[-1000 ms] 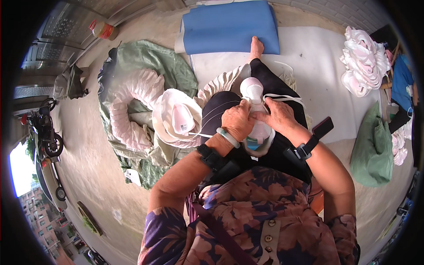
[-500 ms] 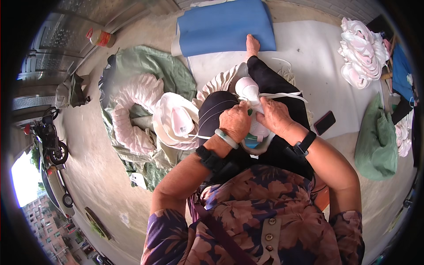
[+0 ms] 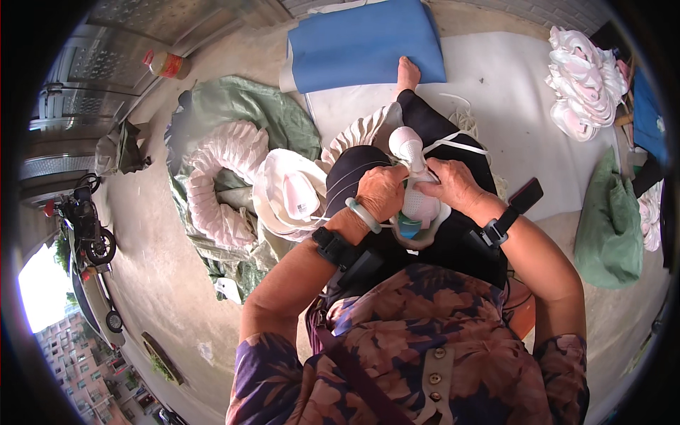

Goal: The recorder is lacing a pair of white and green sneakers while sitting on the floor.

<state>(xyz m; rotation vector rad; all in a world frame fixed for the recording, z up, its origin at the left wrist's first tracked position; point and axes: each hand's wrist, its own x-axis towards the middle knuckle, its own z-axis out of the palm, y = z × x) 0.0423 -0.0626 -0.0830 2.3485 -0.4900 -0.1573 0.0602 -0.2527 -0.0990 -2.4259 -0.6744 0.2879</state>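
At frame centre, my left hand (image 3: 382, 193) and right hand (image 3: 453, 185) both close around a white cup-shaped mask (image 3: 418, 202) on my lap.

The white mask (image 3: 418, 202) looks like soft matt fabric; the blue mat (image 3: 365, 42) smooth, the green sack (image 3: 609, 227) coarsely woven.

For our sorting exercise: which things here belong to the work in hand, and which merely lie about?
In hand: left hand and right hand on white mask; mask pile.
Lying about: blue mat, bottle, green sack, motorbike.
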